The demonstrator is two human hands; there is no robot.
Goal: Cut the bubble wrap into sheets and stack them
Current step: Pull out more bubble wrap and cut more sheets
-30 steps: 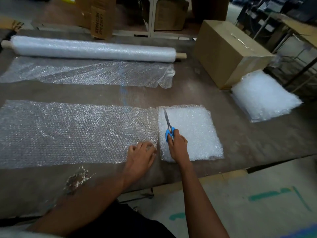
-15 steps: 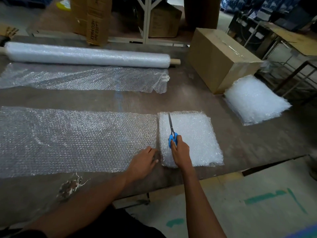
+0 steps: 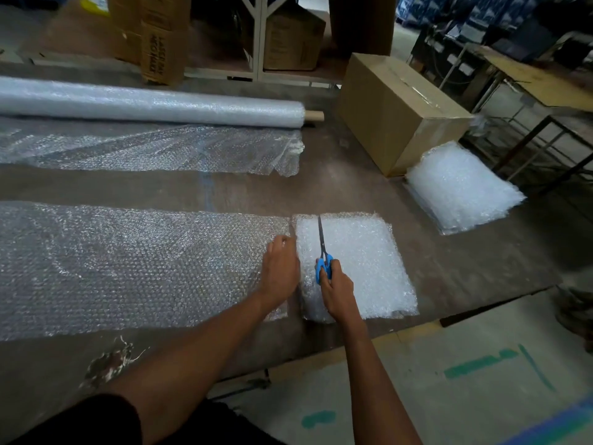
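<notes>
- Your left hand (image 3: 279, 268) lies palm down with the fingers stretched forward and close together, pressing flat on what is under it
- Your left forearm runs from the lower left up and to the right, bare below a dark sleeve
- Your right hand (image 3: 337, 292) is curled round a blue handle, knuckles up, thumb side toward the left hand
- Your right forearm reaches up from the bottom edge, nearly straight
- The two hands sit close side by side, not touching

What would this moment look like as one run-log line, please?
stage: cutting | left hand: presses long bubble wrap strip | right hand: grips blue scissors, blades over sheet stack | second stack beside box
</notes>
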